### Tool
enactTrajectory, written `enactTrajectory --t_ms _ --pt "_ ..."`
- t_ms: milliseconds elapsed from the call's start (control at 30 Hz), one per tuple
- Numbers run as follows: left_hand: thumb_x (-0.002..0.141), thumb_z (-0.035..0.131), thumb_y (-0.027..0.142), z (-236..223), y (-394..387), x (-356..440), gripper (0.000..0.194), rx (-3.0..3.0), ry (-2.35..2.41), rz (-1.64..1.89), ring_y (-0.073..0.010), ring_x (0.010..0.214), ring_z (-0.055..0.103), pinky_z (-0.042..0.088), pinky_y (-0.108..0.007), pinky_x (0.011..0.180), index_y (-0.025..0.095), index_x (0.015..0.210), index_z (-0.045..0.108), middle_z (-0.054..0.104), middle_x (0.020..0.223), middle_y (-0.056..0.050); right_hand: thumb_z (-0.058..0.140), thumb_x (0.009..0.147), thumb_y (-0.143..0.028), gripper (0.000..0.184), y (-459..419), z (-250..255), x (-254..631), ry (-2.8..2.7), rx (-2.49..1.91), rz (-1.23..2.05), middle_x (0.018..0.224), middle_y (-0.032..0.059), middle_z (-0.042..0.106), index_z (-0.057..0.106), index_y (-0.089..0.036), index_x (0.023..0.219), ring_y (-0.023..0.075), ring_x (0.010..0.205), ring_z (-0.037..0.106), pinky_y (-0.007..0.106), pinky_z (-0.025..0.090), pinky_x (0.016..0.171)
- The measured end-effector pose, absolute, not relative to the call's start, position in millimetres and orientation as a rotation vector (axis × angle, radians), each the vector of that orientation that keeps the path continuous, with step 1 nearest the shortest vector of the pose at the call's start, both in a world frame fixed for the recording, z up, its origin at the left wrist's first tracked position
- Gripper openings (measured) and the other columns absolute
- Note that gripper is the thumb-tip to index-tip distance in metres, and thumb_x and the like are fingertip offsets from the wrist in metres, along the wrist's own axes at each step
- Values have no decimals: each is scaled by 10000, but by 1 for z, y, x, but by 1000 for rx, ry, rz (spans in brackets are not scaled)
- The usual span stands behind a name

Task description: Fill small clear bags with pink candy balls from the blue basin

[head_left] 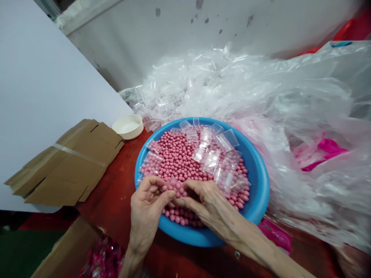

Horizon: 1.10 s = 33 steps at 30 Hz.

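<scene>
Pink round beads fill a blue plastic basin, and several small clear plastic bags lie on top of them. Over the near side of the basin, a small clear bag of pink beads is held between both hands. My left hand pinches its left side between thumb and curled fingers. From the right, my right hand closes thumb and forefinger on the bag's other edge. Its remaining fingers are mostly hidden behind the hand.
A large heap of clear plastic bags covers the back and right. Left of the basin are a white bowl and strapped flat cardboard near a white panel. An open carton with shiny pink packets stands at lower left.
</scene>
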<state>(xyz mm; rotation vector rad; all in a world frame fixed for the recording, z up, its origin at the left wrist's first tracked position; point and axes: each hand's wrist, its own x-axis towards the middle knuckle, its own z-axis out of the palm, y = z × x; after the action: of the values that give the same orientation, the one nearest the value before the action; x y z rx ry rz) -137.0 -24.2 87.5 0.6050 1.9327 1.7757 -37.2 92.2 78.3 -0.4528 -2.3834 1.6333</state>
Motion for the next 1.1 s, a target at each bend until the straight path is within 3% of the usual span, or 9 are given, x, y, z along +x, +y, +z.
enactTrajectory --t_ms 300,433,700,900,1100 --pt "623 780 174 87 -23 -139 291 488 1866 1962 -76 582 629 534 -147 535 157 780 536 663 726 29 615 856 -237 374 92 85 -36 -2355 -506 1675 556 -72 359 348 -174 602 83 535 335 233 209 503" --pt "650 773 199 83 -25 -141 322 536 1924 1890 -79 673 630 534 -142 600 169 929 615 681 798 8 605 867 -245 345 93 79 -34 -2354 -481 1630 581 -70 358 367 -174 627 87 554 330 235 209 515" --pt "705 725 148 80 -32 -145 215 891 2049 1790 -92 783 660 542 -121 689 261 889 733 711 880 28 601 870 -251 327 94 77 -35 -2311 -464 1679 580 -72 371 395 -172 629 86 552 334 233 212 510" --pt "708 722 141 81 -33 -143 188 757 1927 1797 -64 562 658 561 -125 577 254 858 712 701 808 54 596 864 -237 325 94 77 -35 -2282 -465 1720 565 -75 370 392 -173 618 81 534 334 233 215 501" --pt "677 748 132 81 -33 -143 163 643 1863 1860 -59 546 648 557 -123 560 212 809 695 695 775 42 603 854 -253 329 94 75 -33 -2277 -479 1714 587 -68 376 379 -179 627 87 550 331 231 213 501"
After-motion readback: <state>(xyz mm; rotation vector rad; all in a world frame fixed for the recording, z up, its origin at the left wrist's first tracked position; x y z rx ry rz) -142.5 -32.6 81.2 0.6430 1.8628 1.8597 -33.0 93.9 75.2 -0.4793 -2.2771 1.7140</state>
